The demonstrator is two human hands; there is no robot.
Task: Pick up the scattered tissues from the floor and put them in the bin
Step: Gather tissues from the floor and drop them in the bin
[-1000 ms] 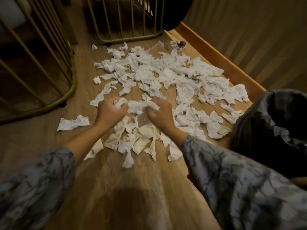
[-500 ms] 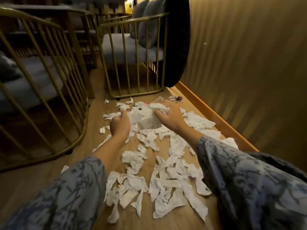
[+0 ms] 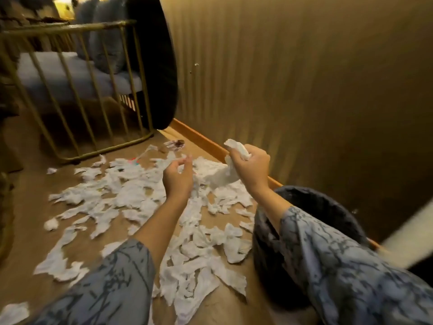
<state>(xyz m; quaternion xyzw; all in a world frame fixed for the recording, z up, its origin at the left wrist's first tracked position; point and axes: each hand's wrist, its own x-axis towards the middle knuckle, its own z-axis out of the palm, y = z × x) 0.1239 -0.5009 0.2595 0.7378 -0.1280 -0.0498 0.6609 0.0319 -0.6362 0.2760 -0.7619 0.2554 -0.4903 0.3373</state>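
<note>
Wooden floor (image 3: pixel 28 207), right hand (image 3: pixel 251 166) clutching tissues (image 3: pixel 236 146), left hand (image 3: pixel 178 177) half-curled

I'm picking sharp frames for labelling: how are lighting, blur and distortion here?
Head view: dim, warm yellow light; wide-angle bending of the gold railing and wall; a motion-smeared pale streak at right; the left hand is slightly blurred; the right hand gripping tissue and the bin stay readable.
</note>
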